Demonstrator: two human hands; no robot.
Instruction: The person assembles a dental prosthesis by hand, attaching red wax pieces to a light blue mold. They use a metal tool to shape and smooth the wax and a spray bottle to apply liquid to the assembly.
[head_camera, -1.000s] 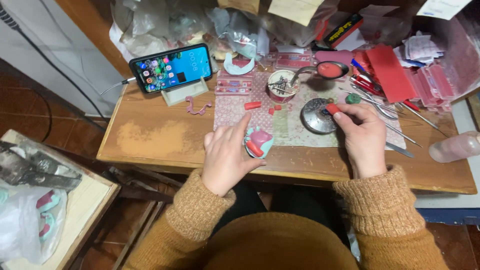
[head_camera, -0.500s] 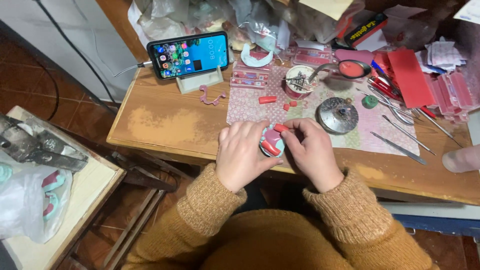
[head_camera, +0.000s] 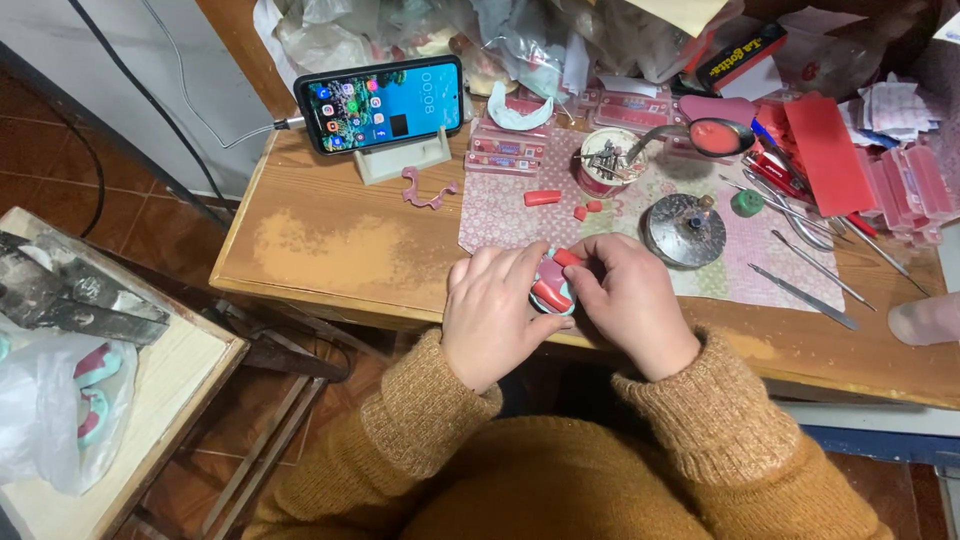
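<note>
Head view. Left hand (head_camera: 497, 312) and right hand (head_camera: 632, 300) meet at the near edge of the wooden counter (head_camera: 330, 250). Both sets of fingers are closed around a small pale-blue dental cast (head_camera: 553, 290) bearing red wax, held between the hands just above the patterned mat (head_camera: 500, 210). A round metal lid (head_camera: 683, 229) lies just right of the right hand; a phone (head_camera: 380, 103) stands propped at the far left.

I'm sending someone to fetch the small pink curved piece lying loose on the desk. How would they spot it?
Start at the phone propped on its pale stand at the wooden desk's back left. Just in front of the stand lies the pink curved piece, on bare wood, left of the patterned mat. Its arch shape sets it apart from the red wax bits.
</note>
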